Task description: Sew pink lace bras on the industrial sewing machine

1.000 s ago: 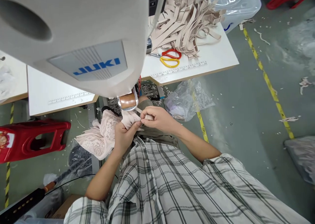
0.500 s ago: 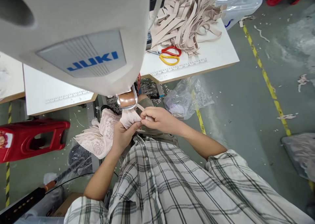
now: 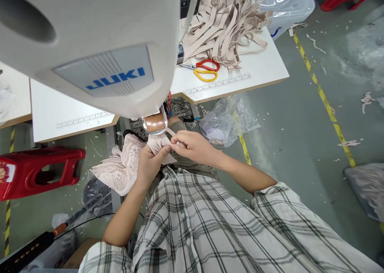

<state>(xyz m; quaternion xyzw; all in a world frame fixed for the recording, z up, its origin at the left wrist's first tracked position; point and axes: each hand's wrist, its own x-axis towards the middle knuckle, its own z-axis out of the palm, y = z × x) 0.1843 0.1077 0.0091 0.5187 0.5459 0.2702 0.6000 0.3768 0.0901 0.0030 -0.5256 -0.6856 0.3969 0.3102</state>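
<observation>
Just below the head of the white sewing machine [image 3: 120, 77], both my hands work on a pale pink lace bra [image 3: 130, 161]. My left hand [image 3: 150, 163] is closed on its gathered fabric, thumb on top. My right hand [image 3: 193, 147] pinches a narrow pale strap [image 3: 171, 132] against the fabric edge, close to the left thumb. The fingertips of the two hands nearly touch. Lace cups of the bra hang to the left of my left hand. The machine's metal guard and brown cover hide the needle area.
A heap of beige elastic straps [image 3: 225, 25] and red-and-yellow handled scissors [image 3: 207, 69] lie on the white table [image 3: 270, 65]. A clear plastic box [image 3: 291, 9] stands behind. Red stool [image 3: 39, 171] at left; plastic bag [image 3: 226, 123] on the floor.
My hands have barely moved; more of the fabric's lower edge shows below my left thumb. The camera view has shifted slightly.
</observation>
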